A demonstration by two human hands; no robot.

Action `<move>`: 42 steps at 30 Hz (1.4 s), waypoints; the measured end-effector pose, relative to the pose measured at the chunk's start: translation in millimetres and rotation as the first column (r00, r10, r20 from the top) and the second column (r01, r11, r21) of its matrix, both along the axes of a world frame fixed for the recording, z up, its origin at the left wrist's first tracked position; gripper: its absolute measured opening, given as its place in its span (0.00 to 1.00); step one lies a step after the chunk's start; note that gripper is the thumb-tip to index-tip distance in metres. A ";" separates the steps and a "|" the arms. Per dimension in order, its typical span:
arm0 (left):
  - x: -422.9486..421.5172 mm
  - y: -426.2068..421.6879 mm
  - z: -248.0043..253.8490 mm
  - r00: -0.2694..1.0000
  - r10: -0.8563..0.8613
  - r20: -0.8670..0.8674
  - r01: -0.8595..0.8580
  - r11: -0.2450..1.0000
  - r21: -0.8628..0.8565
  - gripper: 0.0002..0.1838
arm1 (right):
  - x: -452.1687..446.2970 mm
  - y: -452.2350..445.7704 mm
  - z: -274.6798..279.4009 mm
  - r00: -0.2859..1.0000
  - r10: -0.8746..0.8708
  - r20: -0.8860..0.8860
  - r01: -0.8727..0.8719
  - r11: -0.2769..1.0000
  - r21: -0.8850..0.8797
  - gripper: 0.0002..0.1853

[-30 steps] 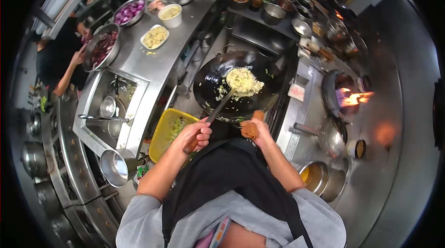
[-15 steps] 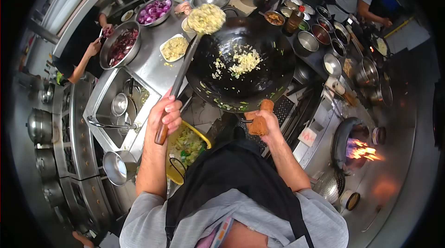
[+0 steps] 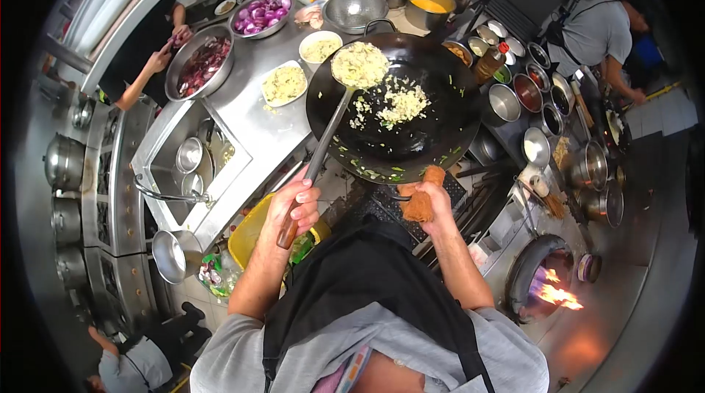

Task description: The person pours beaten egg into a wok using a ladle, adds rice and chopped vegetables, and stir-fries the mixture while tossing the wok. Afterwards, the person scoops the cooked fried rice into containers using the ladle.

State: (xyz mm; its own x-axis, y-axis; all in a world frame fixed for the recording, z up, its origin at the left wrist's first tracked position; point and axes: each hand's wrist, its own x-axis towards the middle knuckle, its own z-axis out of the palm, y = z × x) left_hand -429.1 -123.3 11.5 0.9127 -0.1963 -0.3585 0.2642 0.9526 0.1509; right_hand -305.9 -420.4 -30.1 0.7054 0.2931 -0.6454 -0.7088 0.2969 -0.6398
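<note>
My left hand (image 3: 292, 209) is closed round the wooden handle of a long ladle (image 3: 324, 137). The ladle's bowl is heaped with pale fried rice (image 3: 360, 65) and hangs over the upper left part of a large black wok (image 3: 433, 132). My right hand (image 3: 429, 206) grips the wok's near handle through an orange-brown cloth (image 3: 420, 208). More rice (image 3: 404, 105) and green bits lie inside the wok. Left of the wok are a square white dish of rice (image 3: 284, 84) and a round white tub of rice (image 3: 320, 47).
A lit burner (image 3: 554, 290) flames at the lower right. Bowls of onions (image 3: 261, 14), a colander (image 3: 355, 12) and a yellow-filled pot (image 3: 429, 1) stand on the counter. A sink (image 3: 239, 161) lies left; a yellow basket (image 3: 250, 235) is below. Co-workers are at left, upper right and lower left.
The wok has moved from near the stove side up toward the counter on the left. The loaded ladle rose toward the white containers, then came back over the wok's rim. My view has shifted.
</note>
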 end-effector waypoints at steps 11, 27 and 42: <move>77.9 50.5 16.2 0.989 0.146 -0.004 -0.137 0.933 0.332 0.11 | 4.1 -20.0 -10.1 0.998 -0.045 -0.033 0.044 0.999 -0.004 0.18; 91.8 66.4 -12.8 0.982 0.125 -0.145 0.085 0.391 0.917 0.39 | -20.5 -49.0 -11.0 0.984 -0.171 -0.060 0.167 0.984 -0.054 0.14; 90.4 60.7 -64.3 0.949 0.189 -0.251 0.307 -0.399 0.864 0.38 | -37.6 -65.4 -36.5 0.965 -0.197 -0.173 0.185 0.979 -0.083 0.12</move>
State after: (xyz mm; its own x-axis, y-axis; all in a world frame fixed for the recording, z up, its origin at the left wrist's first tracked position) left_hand -338.7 -62.6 -52.8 0.7835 0.5726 -0.2415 0.5533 -0.4657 0.6907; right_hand -343.5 -485.8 -66.6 0.6152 0.1169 -0.7797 -0.7479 0.3994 -0.5303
